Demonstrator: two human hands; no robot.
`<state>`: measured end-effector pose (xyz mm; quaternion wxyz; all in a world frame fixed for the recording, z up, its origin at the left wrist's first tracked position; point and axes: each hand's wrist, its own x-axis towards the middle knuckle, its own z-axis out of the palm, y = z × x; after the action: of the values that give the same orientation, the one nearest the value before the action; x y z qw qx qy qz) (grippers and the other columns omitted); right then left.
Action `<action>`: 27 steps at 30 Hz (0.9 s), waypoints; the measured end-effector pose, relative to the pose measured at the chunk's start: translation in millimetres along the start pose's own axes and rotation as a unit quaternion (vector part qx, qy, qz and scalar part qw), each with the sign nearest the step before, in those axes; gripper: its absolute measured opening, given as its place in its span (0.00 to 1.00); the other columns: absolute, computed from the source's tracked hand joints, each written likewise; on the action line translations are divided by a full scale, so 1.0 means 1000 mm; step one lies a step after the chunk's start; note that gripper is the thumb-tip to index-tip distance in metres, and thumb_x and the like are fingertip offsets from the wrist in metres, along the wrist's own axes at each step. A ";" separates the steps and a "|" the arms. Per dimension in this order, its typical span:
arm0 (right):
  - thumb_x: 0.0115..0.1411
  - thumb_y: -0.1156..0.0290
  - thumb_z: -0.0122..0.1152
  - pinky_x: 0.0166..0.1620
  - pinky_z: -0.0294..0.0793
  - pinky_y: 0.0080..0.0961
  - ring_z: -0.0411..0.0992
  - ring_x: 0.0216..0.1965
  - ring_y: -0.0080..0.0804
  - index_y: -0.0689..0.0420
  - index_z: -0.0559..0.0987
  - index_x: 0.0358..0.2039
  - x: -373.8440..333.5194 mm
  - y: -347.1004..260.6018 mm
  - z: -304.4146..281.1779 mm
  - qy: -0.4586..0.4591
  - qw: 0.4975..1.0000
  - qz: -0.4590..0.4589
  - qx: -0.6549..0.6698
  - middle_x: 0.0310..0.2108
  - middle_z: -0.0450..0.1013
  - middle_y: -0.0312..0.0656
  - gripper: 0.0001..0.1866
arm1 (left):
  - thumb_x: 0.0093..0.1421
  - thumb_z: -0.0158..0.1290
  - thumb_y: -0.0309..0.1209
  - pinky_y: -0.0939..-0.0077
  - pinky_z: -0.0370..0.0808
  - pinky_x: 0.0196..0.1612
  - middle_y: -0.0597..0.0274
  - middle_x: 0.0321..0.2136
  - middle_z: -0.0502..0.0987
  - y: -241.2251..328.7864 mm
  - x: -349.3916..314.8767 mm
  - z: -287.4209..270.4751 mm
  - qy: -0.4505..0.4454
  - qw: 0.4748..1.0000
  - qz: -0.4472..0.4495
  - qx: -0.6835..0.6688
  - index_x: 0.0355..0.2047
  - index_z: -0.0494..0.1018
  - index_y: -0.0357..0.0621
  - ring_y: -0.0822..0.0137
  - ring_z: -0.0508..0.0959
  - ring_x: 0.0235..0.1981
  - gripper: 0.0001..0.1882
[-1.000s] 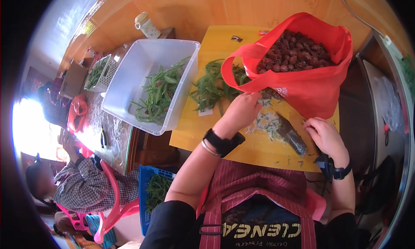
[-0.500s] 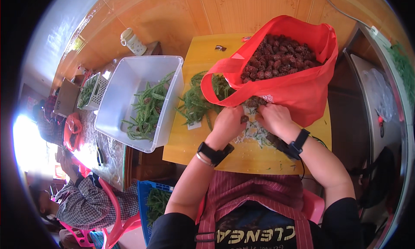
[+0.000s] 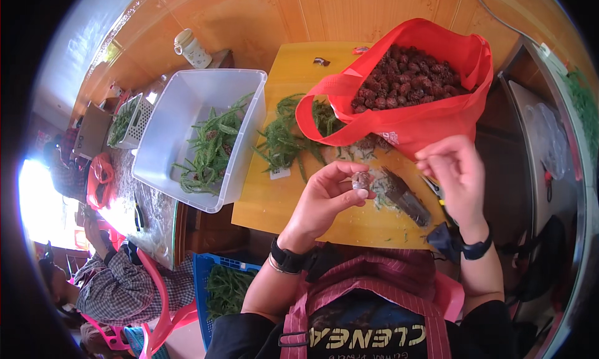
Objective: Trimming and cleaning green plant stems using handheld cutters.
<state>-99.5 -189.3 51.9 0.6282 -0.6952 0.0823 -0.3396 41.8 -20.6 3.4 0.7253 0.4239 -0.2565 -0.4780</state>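
Note:
My left hand (image 3: 324,197) pinches a small brown pine cone (image 3: 360,180) between thumb and fingers, above the near part of the yellow table (image 3: 268,203). To its right my right hand (image 3: 458,175) is raised, thumb and fingertips pressed together. Whether something thin is between those fingertips is too small to make out. Below and between the hands lies a dark, long, tapered object (image 3: 405,200), with white and green crumbs (image 3: 377,197) beside it. Green artificial sprigs (image 3: 284,137) lie beyond my left hand. A red bag (image 3: 424,122) full of pine cones (image 3: 405,78) stands at the far right.
A clear plastic bin (image 3: 159,153) with green sprigs (image 3: 215,147) stands left of the table. A blue basket (image 3: 203,296) of greenery sits lower left. A tool with yellow on its handle (image 3: 442,200) lies near my right hand. Another person (image 3: 125,290) sits at far left.
My hands have parted from the spot by the bag. The left came nearer with the pine cone; the right rose and moved right, uncovering the dark tapered object.

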 end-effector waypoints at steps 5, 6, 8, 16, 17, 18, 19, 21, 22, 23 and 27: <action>0.58 0.74 0.54 0.35 0.70 0.17 0.71 0.30 0.24 0.55 0.64 0.33 -0.018 -0.012 -0.002 0.028 0.973 0.066 0.218 0.32 0.71 0.40 0.08 | 0.50 0.58 0.19 0.78 0.75 0.37 0.54 0.40 0.74 -0.010 0.002 0.026 -0.012 0.999 0.026 -0.031 0.43 0.66 0.39 0.66 0.78 0.35 0.20; 0.58 0.74 0.54 0.34 0.70 0.17 0.71 0.30 0.24 0.55 0.64 0.33 -0.022 -0.009 0.001 0.018 0.968 0.083 0.237 0.32 0.71 0.40 0.08 | 0.48 0.59 0.19 0.78 0.76 0.36 0.55 0.39 0.75 -0.010 0.001 0.030 -0.015 0.999 0.031 -0.038 0.41 0.66 0.39 0.65 0.78 0.35 0.20; 0.57 0.75 0.55 0.34 0.71 0.17 0.72 0.31 0.25 0.55 0.64 0.32 -0.028 -0.003 0.007 -0.002 0.961 0.103 0.258 0.32 0.72 0.41 0.08 | 0.46 0.61 0.18 0.77 0.76 0.35 0.55 0.38 0.75 -0.012 0.001 0.034 -0.019 0.998 0.036 -0.045 0.40 0.65 0.39 0.65 0.78 0.34 0.21; 0.56 0.74 0.56 0.35 0.73 0.16 0.73 0.32 0.26 0.55 0.64 0.31 -0.039 0.006 0.016 -0.007 0.954 0.123 0.272 0.32 0.72 0.42 0.09 | 0.41 0.65 0.20 0.76 0.77 0.35 0.55 0.35 0.72 -0.014 -0.001 0.046 -0.013 0.992 0.125 -0.031 0.35 0.64 0.40 0.67 0.78 0.32 0.24; 0.56 0.74 0.57 0.36 0.73 0.17 0.73 0.32 0.26 0.55 0.64 0.31 -0.040 0.007 0.017 -0.005 0.954 0.122 0.273 0.33 0.72 0.42 0.10 | 0.41 0.65 0.20 0.76 0.77 0.35 0.55 0.35 0.72 -0.015 -0.002 0.047 -0.013 0.992 0.124 -0.032 0.35 0.64 0.40 0.67 0.78 0.32 0.24; 0.56 0.74 0.57 0.36 0.73 0.17 0.73 0.32 0.26 0.55 0.64 0.31 -0.041 0.008 0.018 -0.004 0.954 0.123 0.273 0.33 0.72 0.42 0.10 | 0.40 0.66 0.20 0.76 0.77 0.36 0.55 0.36 0.72 -0.015 -0.002 0.048 -0.008 0.991 0.128 -0.025 0.34 0.63 0.40 0.68 0.77 0.32 0.24; 0.55 0.74 0.58 0.36 0.73 0.17 0.73 0.31 0.26 0.55 0.64 0.31 -0.041 0.010 0.019 0.005 0.949 0.122 0.290 0.32 0.72 0.42 0.11 | 0.40 0.66 0.21 0.77 0.77 0.36 0.55 0.36 0.71 -0.015 -0.002 0.048 -0.004 0.991 0.132 -0.018 0.34 0.63 0.40 0.68 0.76 0.33 0.24; 0.55 0.73 0.59 0.36 0.74 0.17 0.73 0.31 0.26 0.55 0.64 0.31 -0.043 0.012 0.020 0.015 0.944 0.122 0.306 0.32 0.72 0.42 0.11 | 0.39 0.67 0.21 0.78 0.76 0.37 0.55 0.37 0.71 -0.016 -0.001 0.050 -0.005 0.989 0.147 -0.012 0.34 0.63 0.41 0.70 0.76 0.34 0.25; 0.55 0.73 0.60 0.36 0.74 0.18 0.73 0.31 0.26 0.55 0.64 0.31 -0.044 0.013 0.020 0.013 0.944 0.118 0.307 0.32 0.72 0.42 0.12 | 0.39 0.67 0.22 0.78 0.75 0.37 0.55 0.37 0.71 -0.016 -0.001 0.051 -0.005 0.987 0.163 -0.005 0.34 0.63 0.41 0.71 0.75 0.34 0.25; 0.54 0.73 0.60 0.36 0.74 0.18 0.73 0.32 0.26 0.55 0.64 0.30 -0.045 0.014 0.020 0.010 0.945 0.114 0.307 0.33 0.72 0.42 0.12 | 0.39 0.67 0.22 0.78 0.75 0.37 0.55 0.37 0.71 -0.016 -0.001 0.051 -0.005 0.987 0.162 -0.005 0.34 0.63 0.41 0.71 0.75 0.34 0.25; 0.54 0.72 0.61 0.37 0.74 0.19 0.73 0.32 0.26 0.54 0.63 0.30 -0.045 0.015 0.019 -0.002 0.955 0.091 0.281 0.33 0.72 0.42 0.13 | 0.38 0.68 0.23 0.79 0.74 0.37 0.56 0.37 0.70 -0.013 -0.002 0.050 -0.005 0.985 0.171 0.033 0.33 0.64 0.41 0.73 0.74 0.34 0.25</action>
<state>-117.8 -153.0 21.8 0.8266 -0.4810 0.0456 -0.2886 -4.5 -40.1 17.7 0.7807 0.3948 -0.3447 -0.3403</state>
